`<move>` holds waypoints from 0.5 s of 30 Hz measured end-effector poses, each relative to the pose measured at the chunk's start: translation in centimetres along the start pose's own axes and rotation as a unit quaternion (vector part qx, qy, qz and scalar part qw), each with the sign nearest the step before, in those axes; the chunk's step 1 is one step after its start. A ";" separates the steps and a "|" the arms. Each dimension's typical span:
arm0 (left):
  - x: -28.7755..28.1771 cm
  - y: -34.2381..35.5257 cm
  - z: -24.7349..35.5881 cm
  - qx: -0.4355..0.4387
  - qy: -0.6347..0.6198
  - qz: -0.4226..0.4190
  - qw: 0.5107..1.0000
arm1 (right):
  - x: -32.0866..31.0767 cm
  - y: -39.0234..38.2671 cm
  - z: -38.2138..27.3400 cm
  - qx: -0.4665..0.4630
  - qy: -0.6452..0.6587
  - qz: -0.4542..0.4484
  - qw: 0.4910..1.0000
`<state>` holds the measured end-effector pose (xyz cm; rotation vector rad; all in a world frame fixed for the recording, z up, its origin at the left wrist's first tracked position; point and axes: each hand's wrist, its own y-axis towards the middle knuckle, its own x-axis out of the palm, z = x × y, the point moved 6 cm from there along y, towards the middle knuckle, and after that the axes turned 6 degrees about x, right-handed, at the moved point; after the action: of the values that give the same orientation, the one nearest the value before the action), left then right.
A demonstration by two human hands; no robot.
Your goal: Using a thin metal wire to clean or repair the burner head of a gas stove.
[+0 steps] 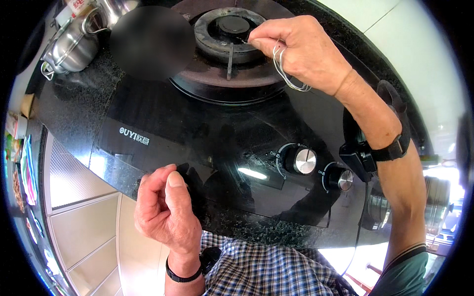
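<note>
A thin loop of silvery wire [285, 74] hangs from the right hand [301, 49], coiled in a couple of turns beneath the curled fingers. One straight end of the wire is pinched between the thumb and forefinger, and its tip points left onto the round cast-iron gas burner [227, 29], near the burner's dark centre cap. The right hand is held palm down over the burner's right side, fingers closed tight on the wire, wrist bent. The right forearm runs down and to the right toward the lower edge of the view, with a black strap and a small black device [368, 155] fastened around it.

The burner sits in a glossy black glass hob [197, 128] set into a dark speckled stone tabletop [74, 113]. Two round metal control knobs [305, 161] lie side by side on the hob's front right, just left of the strapped forearm.

The left hand [165, 212] hovers at the tabletop's front edge, well apart from the wire. It holds nothing: the fingers are loosely curled inward and the thumb points up, with the back of the hand toward the camera. A black band circles its wrist, above a checked shirt [261, 266].

At the far left corner of the tabletop stands a shiny steel kettle [74, 47]. Pale cabinet fronts [84, 222] lie below the tabletop on the left.
</note>
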<state>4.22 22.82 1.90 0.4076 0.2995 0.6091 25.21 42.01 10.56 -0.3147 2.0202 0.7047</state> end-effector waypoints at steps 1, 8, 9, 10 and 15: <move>0.0 0.0 0.0 0.000 0.000 0.000 1.000 | 0.0 0.0 -0.1 0.000 0.000 0.000 1.000; 0.0 0.1 0.0 0.003 0.008 -0.011 1.000 | 0.2 0.4 0.3 0.022 -0.013 -0.015 1.000; 0.0 0.1 0.0 0.007 0.013 -0.012 1.000 | 0.3 0.4 0.5 0.025 -0.024 -0.027 0.999; 0.0 0.2 0.0 0.007 0.013 -0.012 1.000 | 0.3 0.5 0.5 0.025 -0.024 -0.027 0.999; 0.1 0.2 0.0 -0.005 0.016 -0.012 1.000 | 0.1 0.5 0.3 0.014 -0.055 -0.015 0.998</move>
<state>4.17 23.01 1.98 0.3837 0.3304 0.5933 25.11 42.59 10.52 -0.2833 1.9158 0.6610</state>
